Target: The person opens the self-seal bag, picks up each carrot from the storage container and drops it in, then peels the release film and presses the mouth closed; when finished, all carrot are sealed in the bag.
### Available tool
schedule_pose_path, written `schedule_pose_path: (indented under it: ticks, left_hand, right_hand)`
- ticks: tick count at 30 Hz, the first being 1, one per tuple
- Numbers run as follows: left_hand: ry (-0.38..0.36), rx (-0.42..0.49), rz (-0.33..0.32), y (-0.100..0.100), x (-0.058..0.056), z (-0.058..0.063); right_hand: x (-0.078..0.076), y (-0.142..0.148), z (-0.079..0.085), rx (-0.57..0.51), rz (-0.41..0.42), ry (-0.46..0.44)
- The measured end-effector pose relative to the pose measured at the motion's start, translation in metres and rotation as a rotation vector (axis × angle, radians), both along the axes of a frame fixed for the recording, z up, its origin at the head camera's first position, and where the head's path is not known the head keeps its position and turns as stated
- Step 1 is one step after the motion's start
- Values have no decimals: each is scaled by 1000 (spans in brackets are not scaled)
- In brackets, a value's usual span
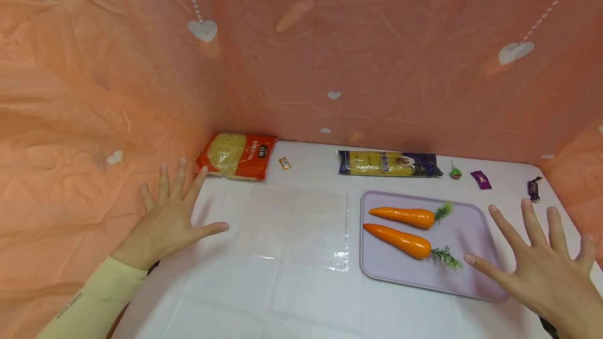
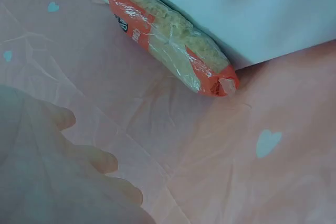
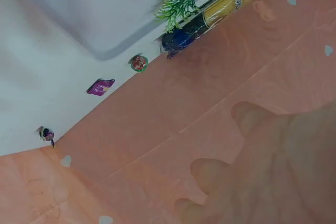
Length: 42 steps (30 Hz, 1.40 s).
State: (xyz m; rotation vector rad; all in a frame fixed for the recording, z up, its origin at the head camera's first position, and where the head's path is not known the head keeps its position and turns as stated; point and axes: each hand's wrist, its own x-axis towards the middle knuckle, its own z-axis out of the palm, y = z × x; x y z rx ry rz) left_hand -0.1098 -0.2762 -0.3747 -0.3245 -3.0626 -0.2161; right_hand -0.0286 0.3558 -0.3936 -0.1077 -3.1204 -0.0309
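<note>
My left hand [image 1: 167, 224] is spread with straight fingers at the table's left side, holding nothing. Its fingertips overlap the near left corner of a red and clear bag of noodles [image 1: 240, 156] in the head view. Fingers also spread, my right hand [image 1: 542, 266] hovers by the right end of a pale purple tray [image 1: 400, 276], with nothing in it. On that tray lie two orange carrots [image 1: 402, 216] with green tops, side by side. A clear plastic bag [image 1: 292, 226] lies flat left of the tray. Behind the tray is a pack of spaghetti [image 1: 388, 164].
A small orange-wrapped candy [image 1: 285, 163] lies beside the noodle bag. Along the back right are a lollipop [image 1: 455, 171], a purple-wrapped candy [image 1: 481, 179] and a dark-wrapped candy [image 1: 533, 189]. An orange cloth with white hearts [image 1: 377, 67] hangs around the white table [image 1: 311, 297].
</note>
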Motion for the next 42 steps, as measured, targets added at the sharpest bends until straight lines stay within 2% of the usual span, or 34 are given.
schedule_pose_path:
  ticks: [7, 10, 15, 21, 24, 27, 31, 35, 42]
  left_hand:
    - [-42, 62, -1, 10, -3, -8]
    - [-58, 89, -37, 21, -9, -14]
    - [-57, 152, -172, 51, -20, -28]
    - [-35, 300, -382, 105, -28, -44]
    - [-61, 349, -473, 132, -32, -51]
    - [-104, 362, -522, 154, -37, -59]
    - [-178, 329, -510, 174, -44, -70]
    - [-223, 272, -475, 184, -48, -76]
    - [-241, 202, -443, 195, -47, -79]
  right_hand:
    - [-9, -7, -8, -79, 50, 11]
    - [-13, -14, -11, -151, 94, 23]
    - [-19, -28, -15, -263, 151, 35]
    - [-27, -44, -23, -401, 231, 41]
    - [-30, -53, -27, -439, 278, 72]
    - [-32, -63, -30, -456, 302, 80]
    - [-35, -74, -35, -471, 313, 60]
    - [-39, -80, -42, -483, 332, 52]
    - [-39, -83, -49, -482, 242, -77]
